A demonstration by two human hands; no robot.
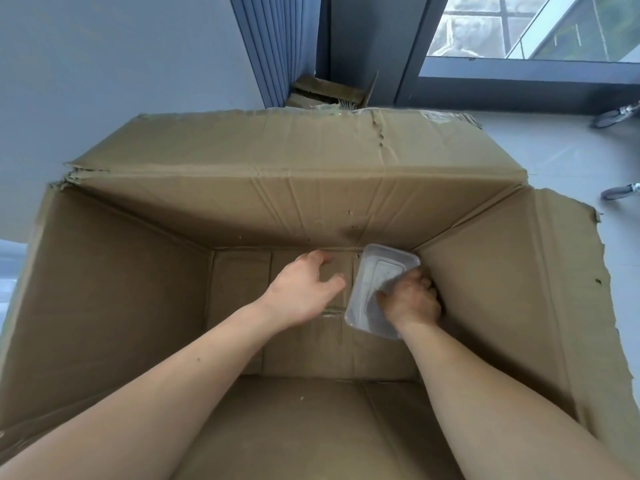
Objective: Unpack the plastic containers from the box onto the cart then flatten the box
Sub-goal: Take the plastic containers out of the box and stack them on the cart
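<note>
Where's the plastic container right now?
Head view: the plastic container is in the box, far right bottom corner, gripped by the right hand, left hand beside it.

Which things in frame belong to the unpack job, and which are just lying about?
Job:
- box
- container, in the box's far right corner
- right hand, gripping the container
- left hand, empty

Lying about:
- second box by the wall
- casters, possibly the cart's, can't tell

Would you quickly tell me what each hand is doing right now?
Left hand: open, holding nothing, fingers spread low inside the box.
Right hand: grip closed on the clear plastic container.
</note>
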